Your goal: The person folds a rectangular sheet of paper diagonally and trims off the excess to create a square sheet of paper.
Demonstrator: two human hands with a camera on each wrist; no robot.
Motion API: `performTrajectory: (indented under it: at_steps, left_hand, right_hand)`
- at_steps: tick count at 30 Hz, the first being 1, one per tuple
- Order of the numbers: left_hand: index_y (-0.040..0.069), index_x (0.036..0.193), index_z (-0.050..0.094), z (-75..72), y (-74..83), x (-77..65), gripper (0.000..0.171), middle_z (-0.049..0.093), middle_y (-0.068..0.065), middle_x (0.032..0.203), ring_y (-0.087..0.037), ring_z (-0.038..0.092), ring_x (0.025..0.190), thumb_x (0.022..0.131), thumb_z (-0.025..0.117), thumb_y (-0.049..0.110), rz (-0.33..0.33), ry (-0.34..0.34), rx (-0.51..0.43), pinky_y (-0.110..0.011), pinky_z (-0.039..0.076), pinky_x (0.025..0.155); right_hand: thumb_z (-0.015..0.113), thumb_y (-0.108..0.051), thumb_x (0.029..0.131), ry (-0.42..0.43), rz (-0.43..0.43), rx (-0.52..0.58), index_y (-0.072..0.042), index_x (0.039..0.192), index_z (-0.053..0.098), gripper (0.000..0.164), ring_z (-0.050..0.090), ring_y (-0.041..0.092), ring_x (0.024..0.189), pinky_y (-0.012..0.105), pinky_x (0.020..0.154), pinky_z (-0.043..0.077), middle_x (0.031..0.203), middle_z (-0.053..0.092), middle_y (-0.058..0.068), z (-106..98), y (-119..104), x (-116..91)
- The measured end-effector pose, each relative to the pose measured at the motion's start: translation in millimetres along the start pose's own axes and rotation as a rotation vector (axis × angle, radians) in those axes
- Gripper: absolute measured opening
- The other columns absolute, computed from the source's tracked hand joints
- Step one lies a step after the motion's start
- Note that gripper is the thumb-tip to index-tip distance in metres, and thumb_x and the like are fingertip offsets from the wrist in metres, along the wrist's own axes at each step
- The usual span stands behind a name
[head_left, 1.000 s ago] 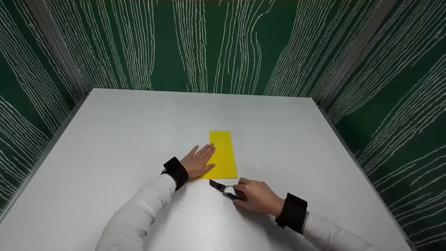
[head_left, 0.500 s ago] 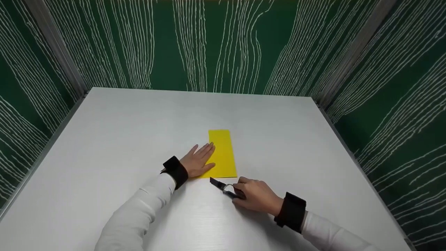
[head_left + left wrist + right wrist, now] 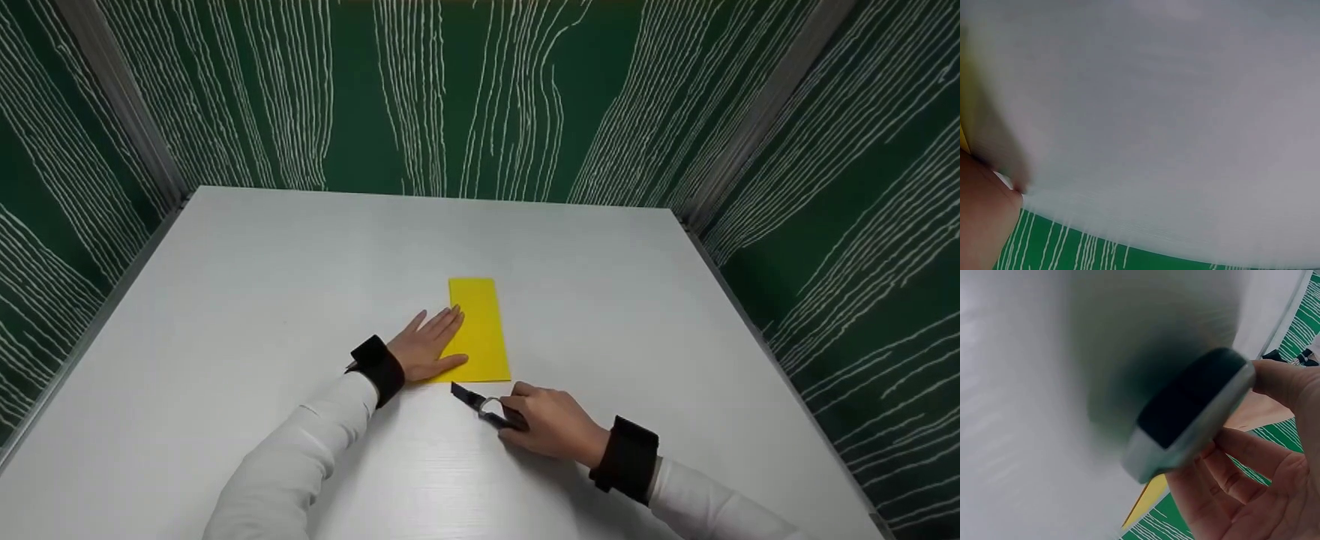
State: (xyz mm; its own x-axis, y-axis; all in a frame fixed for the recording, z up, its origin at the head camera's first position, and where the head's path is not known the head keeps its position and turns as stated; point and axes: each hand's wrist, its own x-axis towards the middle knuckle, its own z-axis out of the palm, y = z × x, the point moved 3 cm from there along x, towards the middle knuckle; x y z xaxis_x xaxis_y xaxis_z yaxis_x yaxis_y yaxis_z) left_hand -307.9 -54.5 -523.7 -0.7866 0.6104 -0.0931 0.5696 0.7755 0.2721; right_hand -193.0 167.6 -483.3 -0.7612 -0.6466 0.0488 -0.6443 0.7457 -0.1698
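A yellow rectangular sheet, like folded paper [image 3: 480, 337], lies lengthwise on the white table. My left hand [image 3: 429, 346] rests flat on its left side with fingers extended, the thumb across its near part. In the left wrist view only part of the left hand [image 3: 985, 216] shows, low at the left. Just below the sheet's near edge, my right hand [image 3: 555, 420] grips a small black-and-grey tool [image 3: 469, 397] with a slanted dark tip and a pale loop. Up close, the tool [image 3: 1185, 410] looks like a rounded block with a dark panel, held between thumb and fingers.
The white table [image 3: 300, 255] reaches back to a green wall [image 3: 360, 112] covered in wavy white lines. Similar green panels stand at both sides, with grey posts [image 3: 765, 112] at the corners. Black bands [image 3: 628, 459] circle both wrists.
The left thumb has shifted slightly to the right over the yellow sheet. The right hand and its tool stay almost in place.
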Motion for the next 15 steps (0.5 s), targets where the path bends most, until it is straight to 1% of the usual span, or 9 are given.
performTrajectory:
  at_steps: [2, 5, 8, 13, 15]
  left_hand:
    - [0.010, 0.166, 0.004, 1.6, -1.3, 0.5, 0.082, 0.003, -0.006, 0.175, -0.022, 0.007, 0.164, 0.107, 0.032, 0.061, 0.000, 0.000, 0.011, -0.050, 0.003, 0.134]
    - [0.010, 0.166, 0.006, 2.8, -2.3, 1.1, 0.082, 0.005, -0.007, 0.175, -0.023, 0.009, 0.164, 0.107, 0.032, 0.061, 0.004, 0.017, 0.012, -0.051, 0.004, 0.134]
    - [0.011, 0.166, 0.006, 3.1, -2.3, 1.7, 0.082, 0.005, -0.006, 0.175, -0.022, 0.009, 0.164, 0.107, 0.032, 0.061, 0.003, 0.017, 0.014, -0.050, 0.004, 0.134]
    - [0.010, 0.166, 0.008, 1.9, -0.5, 1.1, 0.082, 0.007, -0.007, 0.175, -0.024, 0.011, 0.164, 0.106, 0.036, 0.060, 0.016, 0.023, 0.018, -0.052, 0.006, 0.134]
    - [0.010, 0.166, 0.010, 1.1, 0.5, 0.1, 0.084, 0.008, -0.008, 0.175, -0.024, 0.011, 0.164, 0.105, 0.038, 0.060, 0.019, 0.026, 0.022, -0.052, 0.006, 0.133]
  right_hand:
    - [0.079, -0.034, 0.089, -0.005, 0.008, -0.001, -0.009, 0.109, 0.074, 0.032, 0.042, 0.003, 0.065, 0.018, 0.056, 0.035, 0.089, 0.062, 0.000, 0.0, -0.3, 0.1]
    - [0.078, -0.034, 0.090, -0.003, 0.013, 0.002, -0.009, 0.108, 0.074, 0.032, 0.042, 0.003, 0.065, 0.019, 0.056, 0.036, 0.089, 0.061, 0.000, 0.0, -0.3, 0.4]
    - [0.078, -0.034, 0.090, -0.003, 0.017, 0.009, -0.009, 0.106, 0.073, 0.030, 0.042, 0.004, 0.065, 0.019, 0.057, 0.036, 0.088, 0.061, 0.000, 0.5, 0.2, 0.6]
    - [0.078, -0.033, 0.090, 0.005, 0.034, 0.020, -0.010, 0.100, 0.072, 0.026, 0.042, 0.004, 0.064, 0.020, 0.056, 0.036, 0.085, 0.059, -0.001, -0.3, 0.8, 0.2]
    - [0.077, -0.032, 0.090, 0.009, 0.041, 0.021, -0.011, 0.095, 0.070, 0.023, 0.041, 0.004, 0.063, 0.020, 0.056, 0.035, 0.083, 0.057, -0.002, -0.3, 1.4, -0.3]
